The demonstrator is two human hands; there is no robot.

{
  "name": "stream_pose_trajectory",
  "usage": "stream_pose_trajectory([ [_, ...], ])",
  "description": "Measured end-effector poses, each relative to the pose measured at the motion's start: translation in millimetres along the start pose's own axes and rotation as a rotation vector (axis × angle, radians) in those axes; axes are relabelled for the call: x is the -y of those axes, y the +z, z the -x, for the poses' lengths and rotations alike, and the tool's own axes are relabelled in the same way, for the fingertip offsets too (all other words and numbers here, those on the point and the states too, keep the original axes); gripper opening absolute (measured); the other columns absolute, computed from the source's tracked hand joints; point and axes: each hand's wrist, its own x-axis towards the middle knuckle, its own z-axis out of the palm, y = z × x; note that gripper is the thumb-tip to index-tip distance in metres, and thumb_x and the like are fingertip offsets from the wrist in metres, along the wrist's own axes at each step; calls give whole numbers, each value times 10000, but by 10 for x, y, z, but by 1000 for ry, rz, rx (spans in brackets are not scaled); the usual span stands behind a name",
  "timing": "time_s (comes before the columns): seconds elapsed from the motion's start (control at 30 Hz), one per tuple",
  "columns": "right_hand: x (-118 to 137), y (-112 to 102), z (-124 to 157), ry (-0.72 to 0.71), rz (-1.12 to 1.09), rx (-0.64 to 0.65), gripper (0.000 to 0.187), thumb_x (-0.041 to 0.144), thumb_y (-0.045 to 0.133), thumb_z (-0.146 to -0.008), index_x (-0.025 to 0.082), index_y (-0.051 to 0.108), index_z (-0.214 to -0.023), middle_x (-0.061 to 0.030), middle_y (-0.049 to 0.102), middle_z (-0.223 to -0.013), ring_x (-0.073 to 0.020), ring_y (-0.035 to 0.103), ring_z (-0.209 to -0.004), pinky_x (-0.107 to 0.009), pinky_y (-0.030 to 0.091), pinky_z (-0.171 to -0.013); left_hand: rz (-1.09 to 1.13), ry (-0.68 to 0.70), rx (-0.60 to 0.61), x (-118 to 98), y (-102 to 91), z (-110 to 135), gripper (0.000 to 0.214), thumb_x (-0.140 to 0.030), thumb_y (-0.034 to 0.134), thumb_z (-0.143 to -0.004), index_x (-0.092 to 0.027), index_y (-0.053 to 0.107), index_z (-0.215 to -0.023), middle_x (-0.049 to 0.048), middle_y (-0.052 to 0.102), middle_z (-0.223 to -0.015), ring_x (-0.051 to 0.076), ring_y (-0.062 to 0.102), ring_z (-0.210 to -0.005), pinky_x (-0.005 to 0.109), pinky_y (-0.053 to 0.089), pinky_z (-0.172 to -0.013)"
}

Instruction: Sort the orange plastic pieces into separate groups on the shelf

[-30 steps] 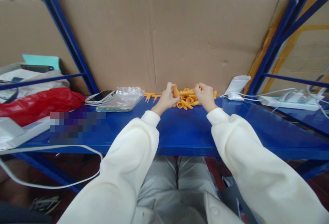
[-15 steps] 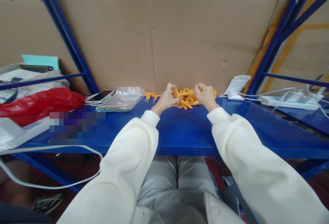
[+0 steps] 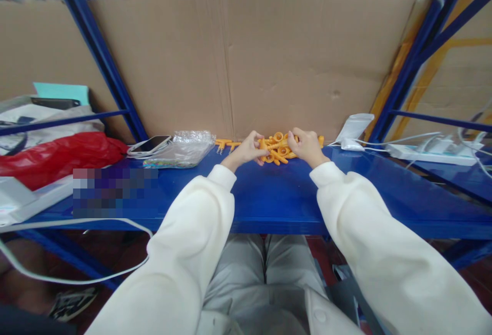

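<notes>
Over a pile of orange plastic parts (image 3: 280, 160), with round cup-like ends and stubby stems, both hands are close together. My left hand (image 3: 248, 149) pinches one end of an orange plastic piece (image 3: 273, 145) between thumb and fingers. The other end of that piece reaches toward my right hand (image 3: 306, 146), whose thumb and forefinger are closed on it; the fingers cover that end. To the left of my left hand lie several orange pieces with small prongs (image 3: 222, 143), against the cardboard.
A clear plastic bag (image 3: 188, 150) and a phone (image 3: 154, 143) on white cable lie left. Farther left is a red bag (image 3: 65, 155). A white packet (image 3: 355, 129) and a power strip (image 3: 434, 153) are on the right. Cardboard (image 3: 292, 63) backs the blue shelf (image 3: 284, 196).
My left hand has tilted and shifted slightly left and down, and the orange piece in it has swung lower. My right hand has moved a little left and down.
</notes>
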Motion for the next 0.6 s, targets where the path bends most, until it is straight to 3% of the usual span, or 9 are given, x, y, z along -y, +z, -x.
stream_pose_trajectory([
  [0.33,33,-7,29,35,-67,92,312,279,470,-913,248,367,-620,1,450,-525,-172,472,-567,-291,295,-604,10,-91,69,3,-7,58,480,-101,791,-769,-210,401,-1026,-89,653,-655,74,614,-447,236,581,-521],
  [0.5,35,18,77,132,-170,70,292,284,500,-872,245,370,-614,11,440,-550,-162,446,-576,-297,305,-625,-171,92,-190,162,137,30,470,-50,689,-786,-202,418,-1138,-66,646,-777,73,621,-497,227,559,-561],
  [0.6,35,106,97,296,-323,40,309,337,506,-873,242,397,-599,15,425,-541,-161,435,-574,-304,326,-623,-395,261,-358,215,153,29,503,-60,669,-794,-187,447,-1227,-9,671,-892,105,670,-619,261,571,-671],
])
